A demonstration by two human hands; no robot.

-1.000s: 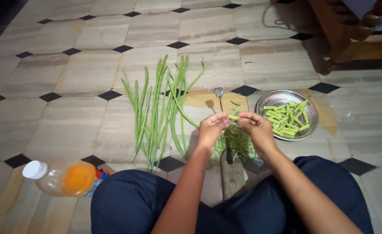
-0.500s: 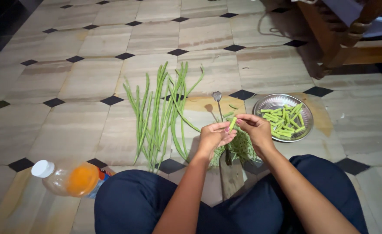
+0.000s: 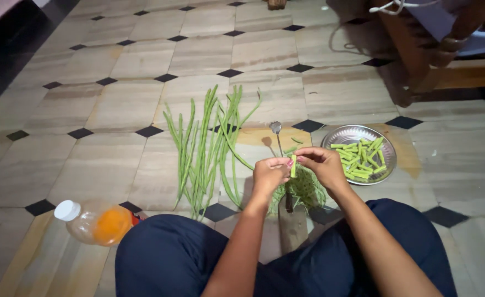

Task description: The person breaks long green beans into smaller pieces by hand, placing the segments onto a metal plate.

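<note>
Here a short green bean piece is held upright between the left hand and the right hand; each grip is closed on it with the fingertips, the left from one side, the right from the other. Directly under the grip a pile of green trimmings is seen on the floor, with an upright blade standing just beyond the grip. Long uncut beans are laid out on the floor to the left of the grip, near it. To the right of the grip, close by, a steel plate carries cut bean pieces. A plastic bottle with orange contents lies well to the left, beside the knee.
</note>
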